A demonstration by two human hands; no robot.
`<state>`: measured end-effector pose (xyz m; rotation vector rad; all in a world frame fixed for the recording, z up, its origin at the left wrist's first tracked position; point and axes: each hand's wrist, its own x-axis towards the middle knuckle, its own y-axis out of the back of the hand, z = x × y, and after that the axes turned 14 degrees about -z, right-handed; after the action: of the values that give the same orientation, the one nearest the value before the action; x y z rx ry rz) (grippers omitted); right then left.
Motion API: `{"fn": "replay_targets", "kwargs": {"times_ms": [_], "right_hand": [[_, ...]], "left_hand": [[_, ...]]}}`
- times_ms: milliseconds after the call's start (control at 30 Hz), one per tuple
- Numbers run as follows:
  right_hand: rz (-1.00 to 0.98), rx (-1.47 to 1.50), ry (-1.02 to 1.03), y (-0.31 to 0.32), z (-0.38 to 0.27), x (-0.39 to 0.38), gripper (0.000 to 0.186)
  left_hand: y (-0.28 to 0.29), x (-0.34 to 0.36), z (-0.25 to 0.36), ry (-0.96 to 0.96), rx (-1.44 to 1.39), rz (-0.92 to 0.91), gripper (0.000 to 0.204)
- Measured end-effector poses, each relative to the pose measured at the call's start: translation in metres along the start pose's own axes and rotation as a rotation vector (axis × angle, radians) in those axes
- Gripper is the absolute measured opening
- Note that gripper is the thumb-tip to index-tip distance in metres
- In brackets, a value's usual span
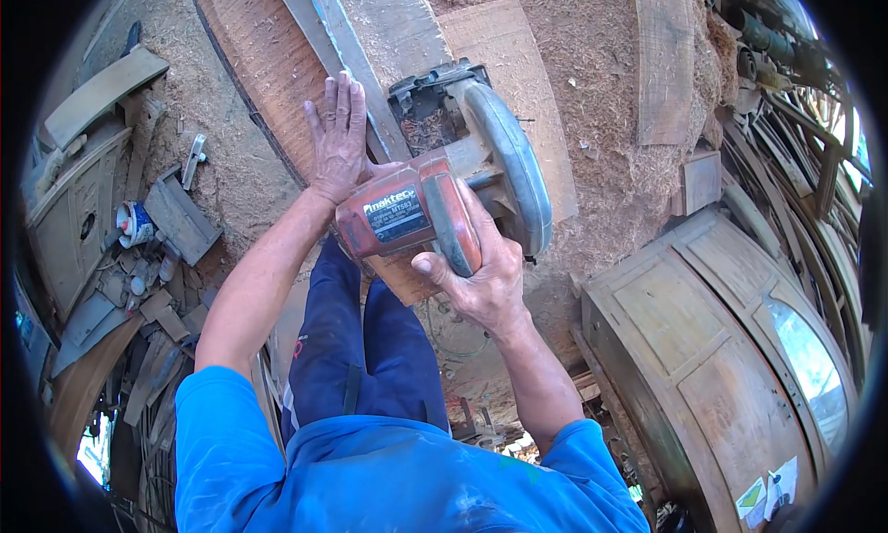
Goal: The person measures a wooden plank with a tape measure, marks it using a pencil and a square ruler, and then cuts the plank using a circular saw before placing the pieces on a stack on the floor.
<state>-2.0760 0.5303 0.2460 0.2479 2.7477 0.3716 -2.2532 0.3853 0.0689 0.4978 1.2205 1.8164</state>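
A circular saw (388, 216) with a red motor housing and grey blade guard rests on the boards in front of me. My right hand (486, 278) is wrapped round its rear handle. Flat on the reddish-brown plank (254, 38), my left hand (339, 140) lies with fingers stretched forward, its thumb side close to the saw's housing. A long grey strip (356, 56) with flaking blue paint runs beside those fingertips to the saw's base. Sawdust covers a paler plank (393, 19) ahead. The blade is hidden from view.
Sawdust and shavings (592, 98) are spread about, with a loose board (664, 61) at far right. A panelled wooden cabinet (731, 348) stands at near right. Offcuts (176, 218) and a blue-white can (135, 224) lie on the left.
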Motion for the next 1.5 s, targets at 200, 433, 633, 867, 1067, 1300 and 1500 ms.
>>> {"fn": "replay_targets", "kwargs": {"times_ms": [200, 433, 633, 867, 1067, 1300, 1500], "right_hand": [[0.002, -0.008, 0.023, -0.001, -0.004, 0.008, 0.091], [-0.024, 0.017, -0.032, 0.001, -0.009, 0.017, 0.090], [-0.015, -0.020, 0.012, 0.001, -0.013, 0.029, 0.091], [-0.010, -0.037, 0.018, 0.001, -0.018, 0.043, 0.089], [-0.012, 0.020, -0.075, 0.004, -0.030, 0.053, 0.083], [0.037, -0.009, -0.016, 0.003, -0.032, 0.069, 0.083], [0.033, 0.044, -0.021, 0.003, -0.036, 0.080, 0.084]], "left_hand": [[-0.014, 0.000, -0.013, 0.046, 0.128, -0.031, 0.114], [-0.009, 0.001, -0.006, 0.013, 0.049, 0.015, 0.105], [-0.010, 0.001, -0.008, -0.016, 0.016, 0.039, 0.105], [-0.018, -0.001, -0.012, -0.023, 0.034, 0.053, 0.098], [-0.009, -0.001, -0.004, -0.030, 0.029, 0.020, 0.099], [0.008, 0.002, 0.007, -0.020, 0.258, -0.023, 0.087], [0.005, 0.000, 0.000, 0.004, 0.297, -0.041, 0.075]]}}
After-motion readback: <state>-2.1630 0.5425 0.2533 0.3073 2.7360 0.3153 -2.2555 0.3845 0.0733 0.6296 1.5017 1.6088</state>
